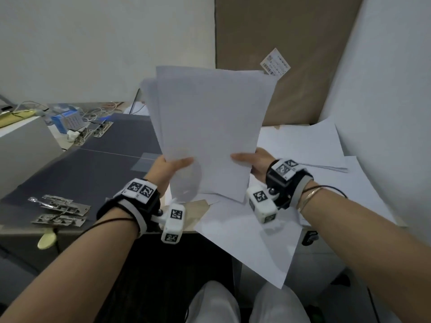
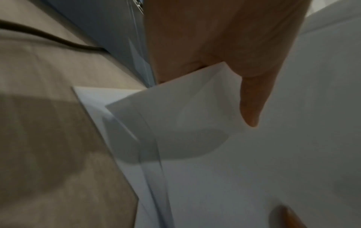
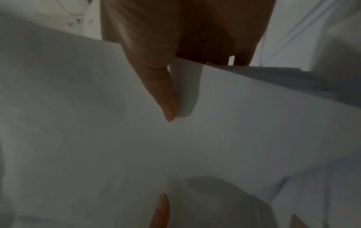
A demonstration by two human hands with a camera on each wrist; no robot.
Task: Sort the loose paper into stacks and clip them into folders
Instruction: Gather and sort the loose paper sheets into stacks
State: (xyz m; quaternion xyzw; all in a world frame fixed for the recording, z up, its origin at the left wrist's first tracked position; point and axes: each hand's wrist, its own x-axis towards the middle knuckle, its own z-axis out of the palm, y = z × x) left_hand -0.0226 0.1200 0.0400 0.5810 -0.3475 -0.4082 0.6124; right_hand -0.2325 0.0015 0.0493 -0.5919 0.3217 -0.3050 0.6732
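Both hands lift a sheaf of paper [image 1: 210, 127] above the bench [image 1: 186, 206], left hand [image 1: 171, 167] and right hand [image 1: 253, 160] each pinching its lower edge; loose sheets [image 1: 303, 145] right of the sheaf stay unsorted, metal clips [image 1: 59, 209] to its left lie unused, nothing apparently filed.

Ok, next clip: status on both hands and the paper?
Left hand and right hand each pinch the paper stack, held upright above the desk. Loose sheets still spread at right. Folders open, clips unused. Nothing blocking.

Office desk, loose paper sheets [image 1: 303, 145], metal binder clips [image 1: 59, 209], cables [image 1: 93, 113], desk calendar [image 1: 67, 121]
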